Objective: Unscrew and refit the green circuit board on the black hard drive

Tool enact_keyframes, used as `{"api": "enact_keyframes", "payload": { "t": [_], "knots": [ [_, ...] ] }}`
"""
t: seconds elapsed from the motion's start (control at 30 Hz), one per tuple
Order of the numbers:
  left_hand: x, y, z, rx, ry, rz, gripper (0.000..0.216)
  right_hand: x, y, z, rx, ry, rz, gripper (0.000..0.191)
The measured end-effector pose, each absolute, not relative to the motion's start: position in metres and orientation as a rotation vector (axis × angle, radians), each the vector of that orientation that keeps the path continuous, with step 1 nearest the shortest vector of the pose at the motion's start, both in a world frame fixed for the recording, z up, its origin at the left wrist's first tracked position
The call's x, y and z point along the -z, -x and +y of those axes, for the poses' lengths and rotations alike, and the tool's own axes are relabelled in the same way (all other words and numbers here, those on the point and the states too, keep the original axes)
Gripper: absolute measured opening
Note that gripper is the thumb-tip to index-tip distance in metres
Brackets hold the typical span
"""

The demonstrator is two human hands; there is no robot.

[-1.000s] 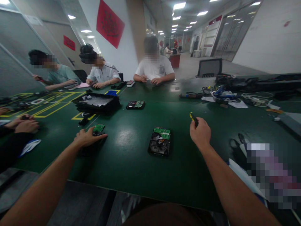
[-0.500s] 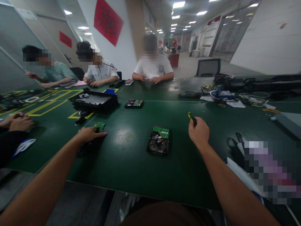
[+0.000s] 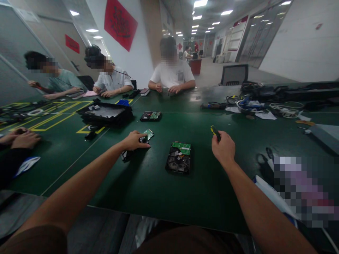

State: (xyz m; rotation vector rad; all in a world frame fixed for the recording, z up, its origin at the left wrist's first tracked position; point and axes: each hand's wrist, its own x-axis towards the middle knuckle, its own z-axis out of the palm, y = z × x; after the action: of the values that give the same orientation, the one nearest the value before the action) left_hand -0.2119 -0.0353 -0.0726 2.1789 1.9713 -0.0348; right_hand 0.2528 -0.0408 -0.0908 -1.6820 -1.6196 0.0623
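Note:
A hard drive with a green circuit board [image 3: 149, 133] is gripped from above by my left hand [image 3: 135, 141]; my fingers and palm cover much of its dark body. To the right of that hand, a second hard drive [image 3: 179, 158] lies flat on the green table [image 3: 148, 190], its board at the far end. My right hand [image 3: 224, 148] is closed around a yellow-and-black screwdriver [image 3: 215, 132], whose handle end pokes out beyond the fist. It is held apart from both drives.
Another hard drive [image 3: 150, 116] lies farther back, beside a black tray [image 3: 106, 113]. Cables [image 3: 250, 105] and papers are piled at the back right. A co-worker's hands [image 3: 25, 137] rest at the left; several people sit across the table.
My left hand has moved right with its hard drive, from the table's left side to near the lying drive. My right hand and the screwdriver have stayed almost still.

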Motion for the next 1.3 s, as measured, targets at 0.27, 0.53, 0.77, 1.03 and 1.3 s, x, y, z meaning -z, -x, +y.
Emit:
{"api": "enact_keyframes", "payload": {
  "t": [0.27, 0.53, 0.77, 1.03, 1.3],
  "knots": [
    [0.076, 0.139, 0.028, 0.043, -2.351, 1.695, 0.107, 0.088, -0.254, -0.044, -0.122, 1.679, -1.617, 0.035],
    [0.075, 0.055, 0.081, -0.006, -2.447, 1.565, 0.108, 0.093, -0.255, -0.039, -0.157, 1.675, -1.591, 0.04],
    [0.074, -0.02, 0.106, 0.023, -2.55, 1.349, 0.109, 0.095, -0.263, -0.032, -0.182, 1.69, -1.497, 0.049],
    [0.068, -0.055, 0.105, 0.044, -2.61, 1.156, 0.114, 0.106, -0.274, -0.021, -0.482, 1.863, -1.352, 0.052],
    [0.05, 0.004, 0.05, -0.293, -2.45, 1.67, 0.077, 0.103, -0.272, -0.022, -0.559, 1.843, -1.38, 0.051]
  ]
}}
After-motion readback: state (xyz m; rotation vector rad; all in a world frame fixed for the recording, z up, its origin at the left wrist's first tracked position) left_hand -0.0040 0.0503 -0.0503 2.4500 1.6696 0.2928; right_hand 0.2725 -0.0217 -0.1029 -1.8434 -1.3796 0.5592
